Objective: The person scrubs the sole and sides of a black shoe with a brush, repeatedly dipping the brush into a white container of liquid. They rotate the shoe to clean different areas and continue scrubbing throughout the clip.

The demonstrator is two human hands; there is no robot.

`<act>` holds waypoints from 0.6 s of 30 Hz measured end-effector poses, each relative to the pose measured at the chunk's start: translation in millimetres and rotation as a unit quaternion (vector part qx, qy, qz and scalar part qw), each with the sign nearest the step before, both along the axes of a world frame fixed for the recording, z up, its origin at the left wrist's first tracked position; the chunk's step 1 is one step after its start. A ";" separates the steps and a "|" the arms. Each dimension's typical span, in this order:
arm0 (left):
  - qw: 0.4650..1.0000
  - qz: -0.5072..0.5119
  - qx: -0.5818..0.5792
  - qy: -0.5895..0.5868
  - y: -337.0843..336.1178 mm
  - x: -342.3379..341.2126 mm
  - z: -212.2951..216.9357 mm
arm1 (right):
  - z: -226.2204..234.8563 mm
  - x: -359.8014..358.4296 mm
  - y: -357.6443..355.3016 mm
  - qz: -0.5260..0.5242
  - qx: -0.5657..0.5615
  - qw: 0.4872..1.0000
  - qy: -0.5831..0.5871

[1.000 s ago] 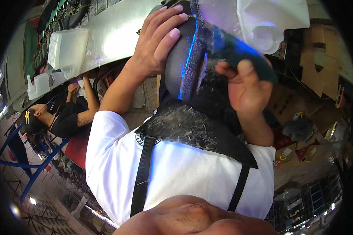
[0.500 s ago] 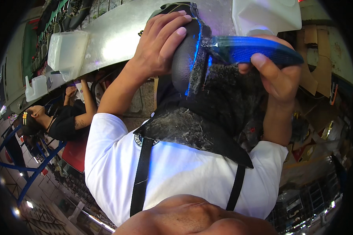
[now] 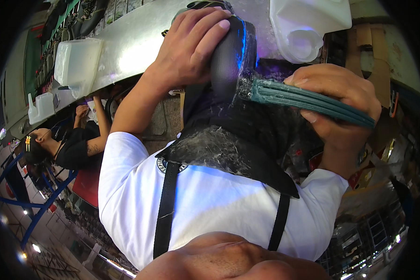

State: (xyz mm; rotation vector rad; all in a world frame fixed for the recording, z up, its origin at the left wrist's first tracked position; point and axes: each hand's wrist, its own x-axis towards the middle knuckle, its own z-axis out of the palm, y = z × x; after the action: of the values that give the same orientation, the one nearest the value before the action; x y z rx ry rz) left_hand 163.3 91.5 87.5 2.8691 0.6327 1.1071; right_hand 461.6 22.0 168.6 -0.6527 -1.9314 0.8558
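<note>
My left hand (image 3: 189, 46) is wrapped over a black shoe (image 3: 223, 65), which is tilted on its side with its dusty underside facing right. Blue light glows along the shoe's lower edge. In my right hand (image 3: 352, 88) is a long dark-green shoe sole (image 3: 280, 95) with ridged sides, gripped near its outer end. The sole's inner end meets the bottom edge of the shoe near the toe. Below the shoe hangs my dusty black apron (image 3: 214, 149). My left palm and the far part of the shoe are hidden.
A metal bench (image 3: 137, 35) runs along the far side. On it stand a translucent container (image 3: 77, 60), a white plastic jug (image 3: 308, 23) and a small spouted bottle (image 3: 43, 106). Another person (image 3: 72, 149) sits at the left. Cardboard (image 3: 366, 60) lies at the far right.
My right hand has moved nearer and to the right and turned, so the sole now shows its ridged side and slants down. Its inner end has shifted toward the shoe's near end.
</note>
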 end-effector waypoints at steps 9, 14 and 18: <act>0.986 0.072 -0.137 0.069 -5.2 12.5 41.3 | 47.9 22.9 16.7 0.038 0.045 0.992 -0.114; 0.968 0.118 -0.203 0.084 -11.3 17.6 64.1 | 70.2 30.0 30.2 0.060 0.109 0.975 -0.182; 0.941 0.140 -0.294 0.090 -15.6 24.3 82.8 | 76.0 27.5 31.6 0.051 0.125 0.966 -0.222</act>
State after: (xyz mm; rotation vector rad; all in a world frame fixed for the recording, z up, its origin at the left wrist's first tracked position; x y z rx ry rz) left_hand 187.6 75.8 170.3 2.4112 1.1758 0.5334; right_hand 489.1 53.5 244.6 -0.6333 -2.4456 0.5402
